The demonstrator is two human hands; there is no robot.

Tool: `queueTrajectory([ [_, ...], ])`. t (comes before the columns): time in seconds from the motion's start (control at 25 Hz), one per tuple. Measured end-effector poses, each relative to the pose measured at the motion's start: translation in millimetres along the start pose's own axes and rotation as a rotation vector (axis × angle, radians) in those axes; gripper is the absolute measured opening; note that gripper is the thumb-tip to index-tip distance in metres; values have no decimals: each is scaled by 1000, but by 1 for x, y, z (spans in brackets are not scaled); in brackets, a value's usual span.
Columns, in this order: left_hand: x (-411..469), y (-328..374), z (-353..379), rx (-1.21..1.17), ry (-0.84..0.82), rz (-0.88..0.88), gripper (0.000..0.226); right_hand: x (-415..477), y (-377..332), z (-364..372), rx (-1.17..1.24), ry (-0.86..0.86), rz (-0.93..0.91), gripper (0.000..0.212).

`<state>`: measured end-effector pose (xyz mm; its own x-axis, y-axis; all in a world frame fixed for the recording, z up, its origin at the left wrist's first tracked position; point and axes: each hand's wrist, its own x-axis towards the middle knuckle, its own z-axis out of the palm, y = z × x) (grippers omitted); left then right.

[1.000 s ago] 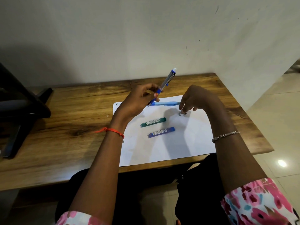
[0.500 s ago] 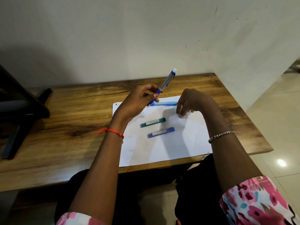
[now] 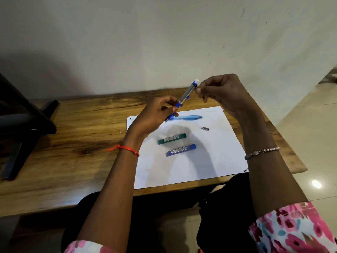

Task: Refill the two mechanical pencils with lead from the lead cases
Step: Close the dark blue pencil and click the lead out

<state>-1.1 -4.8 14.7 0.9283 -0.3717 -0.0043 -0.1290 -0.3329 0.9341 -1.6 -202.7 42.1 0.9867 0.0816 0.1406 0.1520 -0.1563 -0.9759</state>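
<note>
you are holding the pencil [image 3: 187,93] in your left hand [image 3: 155,115], thumb and fingers curling round its blue grip, with the tip pointing down toward the paper [image 3: 209,161] and the white eraser [image 3: 196,80] pointing up and away from you. your right hand [image 3: 224,94] is hovering just beside the top end, its fingers curled and its fingertips [image 3: 198,91] sitting close to the clip; whether they are pinching anything is not something i am able to tell from here.

a small grey cap [image 3: 205,128] is lying on the paper, so it looks like you are working on opening the barrel, and the eraser is probably what is coming out next. you are going to want to be pinching it right at its base and pulling straight along the barrel, not bending it sideways (a small plug like that is likely sitting snugly). your left hand should be bracing firmly while you are pulling, and the open end should be facing up so nothing is falling out.

the green case [image 3: 172,138] and blue case [image 3: 181,150] are waiting on the paper near you, both looking closed, and the other pencil [image 3: 189,117] is lying beyond them, under your left hand. the paper is resting on the table [image 3: 73,134].
</note>
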Motion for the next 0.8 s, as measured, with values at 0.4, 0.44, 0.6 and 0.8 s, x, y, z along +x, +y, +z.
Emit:
queueTrajectory([
  [0.4,0,0,3,28,-6,0,17,2,0,2,267,71,-199,22],
  [0.44,1,0,3,26,-9,0,17,2,-1,3,265,79,-198,24],
  [0.6,1,-1,3,26,-13,-2,17,2,-1,5,232,101,-207,20],
  [0.8,1,0,2,35,-16,-2,17,3,-1,3,180,86,-214,11],
])
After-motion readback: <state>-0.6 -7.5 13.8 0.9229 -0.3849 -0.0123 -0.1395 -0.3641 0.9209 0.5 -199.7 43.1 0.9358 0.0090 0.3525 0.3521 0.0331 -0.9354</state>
